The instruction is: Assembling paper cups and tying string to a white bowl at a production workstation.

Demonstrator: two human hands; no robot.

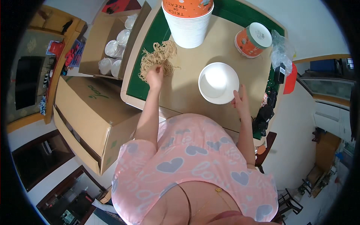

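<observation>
My left hand [154,74] reaches into a pile of tan string pieces [159,56] on the table's left side, with its fingers closed on some of the strands. My right hand [240,99] holds the near right rim of a white paper bucket [218,83] that stands open-side up in the middle of the brown table top [187,93]. The bucket looks empty inside.
A tall stack of white and orange buckets [188,20] stands at the far edge. An orange bucket stack [253,39] lies on its side at the right, next to clear plastic wrap [281,52]. Cardboard boxes [90,112] sit left of the table, one holding wrapped lids [114,52].
</observation>
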